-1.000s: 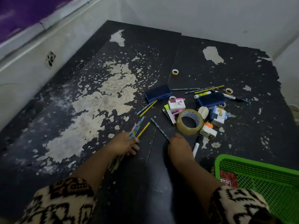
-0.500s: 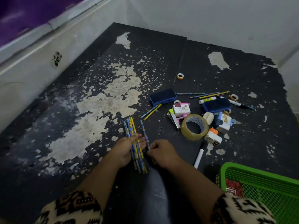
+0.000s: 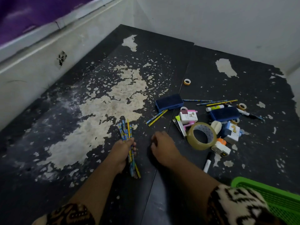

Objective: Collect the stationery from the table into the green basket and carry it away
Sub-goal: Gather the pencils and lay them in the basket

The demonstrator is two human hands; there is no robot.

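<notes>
**Pencil bundle** (image 3: 127, 135): blue and yellow. You grip it in your left hand (image 3: 121, 153), with your fingers wrapped round the middle of the shafts. It sits over the middle of the table (image 3: 263, 156), toward the near edge, and its upper ends point at the far edge.

**Right hand** (image 3: 164, 148): palm down just beside the bundle and apart from it. Your fingers are loosely bent, with nothing seen in them.

**Green basket** (image 3: 276, 200): at the near right corner, partly behind your patterned right sleeve (image 3: 235, 207).

**Loose pencil pair** (image 3: 156, 117): lies flat beyond your right hand. Its far ends reach the near side of a dark blue block (image 3: 169, 102).

**Three more pencils** (image 3: 211, 102): lie in a line to the right of that block.

**Main pile, right half of the table:**
- a large brown tape roll (image 3: 201, 135), tilted on its side
- a pink and white device (image 3: 188, 116) just behind it
- a small metal tool with a green tab (image 3: 180, 125) at its left
- a second dark blue block (image 3: 224, 113)
- a glue stick (image 3: 215, 108)
- a white eraser (image 3: 216, 126)
- a blue and white box (image 3: 231, 131)
- a white item with an orange cap (image 3: 221, 147)

**White marker** (image 3: 207, 163): lies between the pile and the basket.

**Dark marker** (image 3: 250, 113): lies toward the right edge, next to a small tape ring (image 3: 241, 106).

**Lone tape ring** (image 3: 187, 82): well apart from the pile, toward the far edge.

**Table top**: black, with pale peeled patches.
</notes>
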